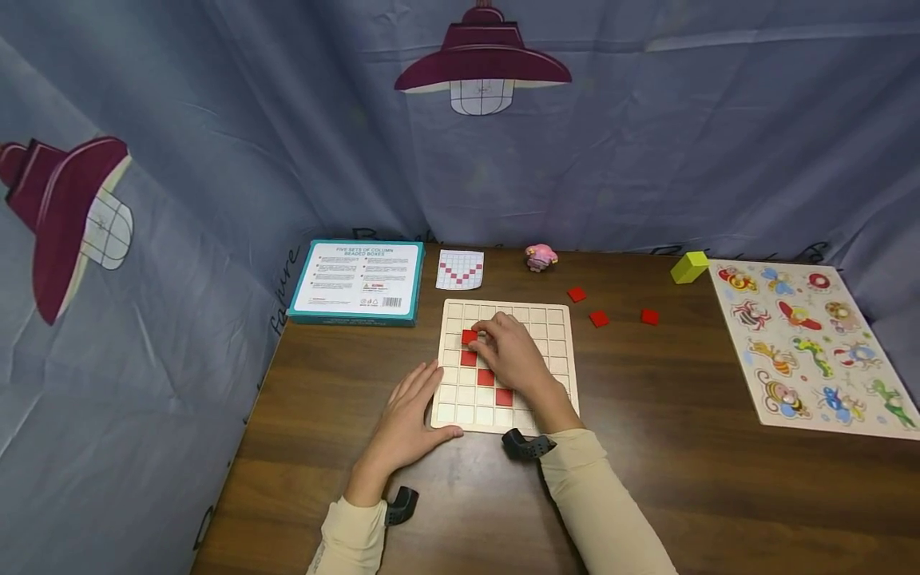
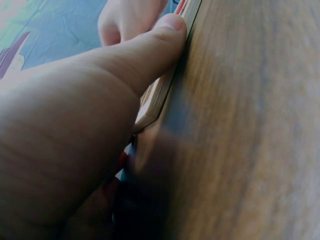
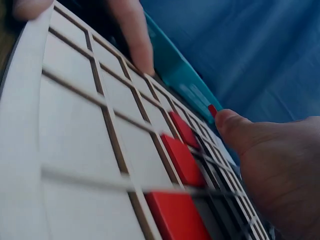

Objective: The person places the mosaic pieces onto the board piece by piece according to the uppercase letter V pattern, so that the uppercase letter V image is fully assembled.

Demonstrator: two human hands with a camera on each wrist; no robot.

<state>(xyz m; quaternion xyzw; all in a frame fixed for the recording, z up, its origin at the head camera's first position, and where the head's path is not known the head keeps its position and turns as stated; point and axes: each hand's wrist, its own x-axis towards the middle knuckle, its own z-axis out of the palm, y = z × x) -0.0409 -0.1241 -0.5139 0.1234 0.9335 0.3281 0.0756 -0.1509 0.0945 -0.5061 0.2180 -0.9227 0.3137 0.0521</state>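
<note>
A wooden grid board (image 1: 446, 415) lies on the table, with red square tiles (image 1: 505, 397) set in a slanting line of its cells. My right hand (image 1: 513, 355) reaches over the board and pinches another red tile (image 3: 212, 110) between thumb and fingers, just above the tile at the line's far left end (image 1: 469, 358). Along the board's left and near edges, my left hand (image 1: 408, 415) rests with its fingers extended. In the left wrist view, the left thumb (image 2: 162, 42) presses against the board's side. The right hand's fingers partly cover the held tile.
Behind the board lie a printed grid card (image 1: 460, 279), a teal-edged box (image 1: 355, 283) and a pink figurine (image 1: 541, 257). Three loose red tiles (image 1: 599, 319) sit right of it. Farther right are a yellow-green block (image 1: 689, 267) and an insect puzzle board (image 1: 772, 407).
</note>
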